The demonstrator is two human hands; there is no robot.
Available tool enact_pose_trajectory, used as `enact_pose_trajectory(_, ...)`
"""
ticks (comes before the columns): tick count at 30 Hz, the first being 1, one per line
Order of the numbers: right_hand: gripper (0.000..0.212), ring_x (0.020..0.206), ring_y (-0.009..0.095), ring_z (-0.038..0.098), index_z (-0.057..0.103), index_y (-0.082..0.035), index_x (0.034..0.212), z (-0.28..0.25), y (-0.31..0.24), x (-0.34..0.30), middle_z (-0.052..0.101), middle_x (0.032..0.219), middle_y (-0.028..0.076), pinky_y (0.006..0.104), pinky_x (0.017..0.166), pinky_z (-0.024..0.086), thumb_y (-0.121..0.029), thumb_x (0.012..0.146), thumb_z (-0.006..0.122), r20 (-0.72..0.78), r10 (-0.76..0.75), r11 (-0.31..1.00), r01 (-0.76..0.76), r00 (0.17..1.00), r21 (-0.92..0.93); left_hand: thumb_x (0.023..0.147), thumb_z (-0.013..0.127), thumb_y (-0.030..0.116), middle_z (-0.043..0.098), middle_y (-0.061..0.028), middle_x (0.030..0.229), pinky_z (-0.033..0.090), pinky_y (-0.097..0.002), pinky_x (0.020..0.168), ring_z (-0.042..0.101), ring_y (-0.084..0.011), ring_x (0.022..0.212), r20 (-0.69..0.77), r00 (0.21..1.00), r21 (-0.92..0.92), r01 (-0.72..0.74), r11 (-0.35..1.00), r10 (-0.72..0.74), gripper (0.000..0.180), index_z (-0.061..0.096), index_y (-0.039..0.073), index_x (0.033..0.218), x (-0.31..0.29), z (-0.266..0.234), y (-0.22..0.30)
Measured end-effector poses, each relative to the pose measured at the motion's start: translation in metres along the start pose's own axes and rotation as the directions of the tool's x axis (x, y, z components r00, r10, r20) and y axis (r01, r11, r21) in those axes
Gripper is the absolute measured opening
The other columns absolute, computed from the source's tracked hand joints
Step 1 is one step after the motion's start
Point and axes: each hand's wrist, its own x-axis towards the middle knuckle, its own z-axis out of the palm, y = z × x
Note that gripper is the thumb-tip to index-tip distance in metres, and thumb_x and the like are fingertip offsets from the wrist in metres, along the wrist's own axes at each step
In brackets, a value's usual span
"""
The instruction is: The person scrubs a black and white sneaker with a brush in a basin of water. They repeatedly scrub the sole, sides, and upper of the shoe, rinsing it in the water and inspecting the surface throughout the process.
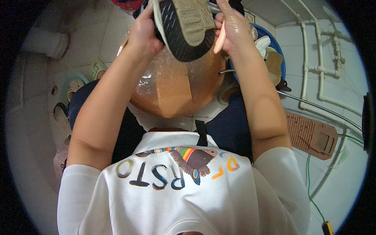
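A wet shoe is held up over an orange-brown basin, its black and beige sole facing me. My left hand is closed round the shoe's left side. On the other side, my right hand is closed on a peach-coloured handle that points down beside the sole. Whatever the handle's far end carries is out of sight behind the hand and shoe. Below the shoe, a ribbed orange panel shows in the shiny, wet basin.
At the right, a blue tub holds several shoes. A brown washboard leans by the wall, near white pipes and a green cord. More footwear lies at the left. A red container stands at the far edge.
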Motion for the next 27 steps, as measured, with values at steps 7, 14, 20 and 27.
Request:
enact_pose_trajectory(7,0.05,0.1,0.022,0.057,0.05,-0.006,0.118,0.01,0.013,-0.015,0.057,0.112,0.013,0.0365,0.084,0.049,-0.042,0.084,0.056,0.208,0.213,0.87,-0.282,0.955,0.404,0.089,0.044,0.029,0.062,-0.0132,0.101,0.051,-0.0367,0.079,0.061,-0.0223,0.089,-0.112,0.988,0.169,-0.089,0.982,0.109,0.037,0.057,-0.001,0.105,-0.014,0.005,-0.013)
enact_pose_trajectory(14,0.057,0.104,0.02,0.056,0.048,-0.009,0.122,0.025,0.008,-0.037,0.056,0.117,0.01,0.0342,0.087,0.047,-0.05,0.083,0.053,0.168,0.249,0.875,-0.296,0.954,0.384,0.091,0.044,0.029,0.061,-0.0117,0.096,0.05,-0.036,0.076,0.061,-0.023,0.086,-0.241,0.968,0.121,-0.042,0.992,0.071,0.035,0.055,-0.001,0.105,-0.022,0.021,-0.021)
enact_pose_trajectory(20,0.058,0.101,0.022,0.056,0.046,-0.004,0.123,0.02,0.011,-0.029,0.054,0.116,0.012,0.0342,0.084,0.048,-0.047,0.085,0.05,0.124,0.201,0.939,-0.227,0.972,0.259,0.09,0.047,0.03,0.061,-0.0111,0.097,0.05,-0.0343,0.076,0.06,-0.0215,0.086,-0.187,0.965,0.27,-0.13,0.954,0.184,0.036,0.054,-0.001,0.107,-0.026,0.016,-0.023)
enact_pose_trajectory(27,0.055,0.097,0.023,0.057,0.047,-0.001,0.12,0.035,-0.006,-0.046,0.055,0.111,0.013,0.034,0.081,0.049,-0.046,0.089,0.044,0.101,0.201,0.91,-0.224,0.974,0.348,0.087,0.05,0.031,0.061,-0.0116,0.094,0.051,-0.0337,0.071,0.061,-0.0213,0.081,-0.14,0.978,0.237,-0.119,0.964,0.155,0.038,0.055,-0.003,0.103,-0.017,0.003,-0.02)
